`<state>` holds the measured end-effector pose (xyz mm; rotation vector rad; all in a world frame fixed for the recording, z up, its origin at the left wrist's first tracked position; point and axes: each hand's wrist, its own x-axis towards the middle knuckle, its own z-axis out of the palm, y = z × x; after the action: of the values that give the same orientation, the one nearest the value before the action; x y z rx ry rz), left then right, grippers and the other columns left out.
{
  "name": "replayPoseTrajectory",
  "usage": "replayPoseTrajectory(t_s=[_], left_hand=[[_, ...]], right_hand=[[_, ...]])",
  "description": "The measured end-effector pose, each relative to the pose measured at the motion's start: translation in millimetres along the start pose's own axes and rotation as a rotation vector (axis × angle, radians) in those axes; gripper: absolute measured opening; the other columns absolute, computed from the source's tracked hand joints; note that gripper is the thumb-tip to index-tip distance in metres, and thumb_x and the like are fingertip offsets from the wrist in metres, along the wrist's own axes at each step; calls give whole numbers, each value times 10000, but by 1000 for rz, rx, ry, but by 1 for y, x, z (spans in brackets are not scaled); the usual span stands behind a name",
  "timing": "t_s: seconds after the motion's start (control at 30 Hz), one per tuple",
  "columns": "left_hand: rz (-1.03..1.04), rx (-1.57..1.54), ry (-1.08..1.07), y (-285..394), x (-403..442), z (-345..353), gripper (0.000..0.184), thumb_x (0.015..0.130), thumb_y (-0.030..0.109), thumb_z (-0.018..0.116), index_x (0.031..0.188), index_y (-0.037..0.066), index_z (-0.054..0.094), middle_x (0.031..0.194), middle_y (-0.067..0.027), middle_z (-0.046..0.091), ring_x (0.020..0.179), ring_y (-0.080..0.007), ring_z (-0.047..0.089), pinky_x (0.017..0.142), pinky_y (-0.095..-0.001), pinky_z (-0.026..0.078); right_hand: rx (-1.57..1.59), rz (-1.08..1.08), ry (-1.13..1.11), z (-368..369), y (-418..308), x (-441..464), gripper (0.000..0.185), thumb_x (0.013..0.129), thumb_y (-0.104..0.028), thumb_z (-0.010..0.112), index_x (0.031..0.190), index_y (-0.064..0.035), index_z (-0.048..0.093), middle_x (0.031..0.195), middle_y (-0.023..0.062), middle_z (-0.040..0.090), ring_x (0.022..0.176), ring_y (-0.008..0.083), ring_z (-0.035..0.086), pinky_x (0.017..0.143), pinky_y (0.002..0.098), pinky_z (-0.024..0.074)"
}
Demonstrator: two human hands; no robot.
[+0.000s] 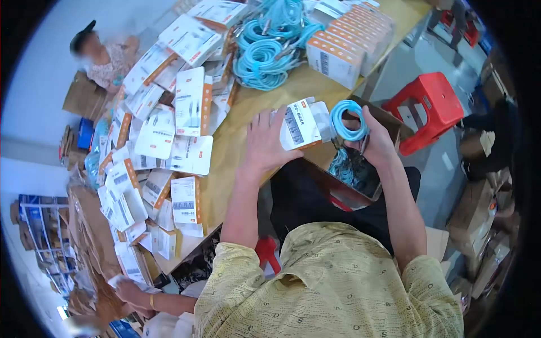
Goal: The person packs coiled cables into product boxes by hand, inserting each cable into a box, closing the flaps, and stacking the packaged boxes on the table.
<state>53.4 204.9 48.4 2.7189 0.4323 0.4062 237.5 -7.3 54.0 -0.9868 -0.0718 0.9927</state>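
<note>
My left hand (267,139) is closed around a small white-and-orange carton (301,125) at the table's edge. The carton's flap stands open on its right side. In my right hand (376,139) is a light-blue coiled cable (336,125), held beside the open end of the carton. Below that hand sits an open cardboard box (369,194) with more blue cables (345,168) in it. A pile of blue coiled cables (262,62) lies farther up on the table, next to a row of closed cartons (338,59).
Many loose white cartons (155,135) are heaped over the left of the wooden table (225,155). A red stool (434,104) stands on the floor at right. Another person's hand (131,291) reaches in at lower left. A person (104,59) is at the far left.
</note>
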Motion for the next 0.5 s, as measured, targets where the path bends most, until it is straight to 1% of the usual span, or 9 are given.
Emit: replayPoseTrajectory(t_s=[0.1, 0.13, 0.27, 0.3, 0.37, 0.43, 0.5], left_hand=[[63, 56, 79, 23, -8, 3, 1032, 552, 380, 882, 1456, 113, 463, 1248, -164, 505, 1142, -358, 475, 987, -461, 396], [64, 50, 67, 28, -8, 6, 1032, 552, 380, 882, 1456, 113, 463, 1248, -164, 505, 1142, -358, 475, 987, -461, 396], [161, -22, 74, 49, -10, 13, 1050, 521, 363, 880, 1450, 111, 462, 1247, -163, 503, 1138, -359, 475, 977, -459, 402], [148, -53, 80, 54, -12, 15, 1059, 524, 367, 886, 1459, 114, 457, 1247, -160, 505, 1125, -354, 483, 970, -462, 408], [145, -84, 75, 69, -24, 25, 1068, 528, 371, 892, 1467, 117, 451, 1246, -156, 507, 1113, -348, 491, 962, -465, 414], [35, -213, 95, 93, -40, 42, 1108, 540, 405, 908, 1491, 106, 422, 1273, -165, 504, 1105, -362, 510, 961, -468, 429], [-68, -242, 51, 122, -53, 61, 1064, 574, 424, 923, 1464, 63, 464, 1202, -186, 595, 1040, -353, 592, 914, -439, 477]], right_hand=[[-469, -169, 177, -2, 2, 4, 374, 1071, -351, 490, 1195, -24, 623, 866, 80, 702, 725, 159, 632, 676, 246, 528], [-465, -161, 187, -7, 2, 5, 374, 1071, -351, 490, 1195, -24, 623, 866, 80, 702, 725, 159, 632, 676, 246, 528], [-868, -286, -151, -18, -3, 7, 280, 1057, -271, 507, 1075, -31, 649, 758, 49, 634, 651, 108, 537, 621, 224, 462], [-861, -282, -143, -21, -7, 3, 280, 1057, -271, 507, 1075, -31, 649, 758, 49, 634, 651, 108, 537, 621, 224, 462], [-894, -163, -208, -29, -22, -9, 250, 1042, -244, 527, 1030, -30, 654, 753, 43, 625, 652, 103, 528, 616, 228, 449], [-930, -59, -282, -38, -36, -14, 224, 1027, -218, 546, 984, -29, 658, 749, 38, 617, 653, 97, 519, 610, 233, 436], [-1033, -10, -430, -52, -36, -28, 191, 1014, -187, 555, 956, -49, 672, 737, 20, 609, 648, 94, 514, 620, 240, 446]])
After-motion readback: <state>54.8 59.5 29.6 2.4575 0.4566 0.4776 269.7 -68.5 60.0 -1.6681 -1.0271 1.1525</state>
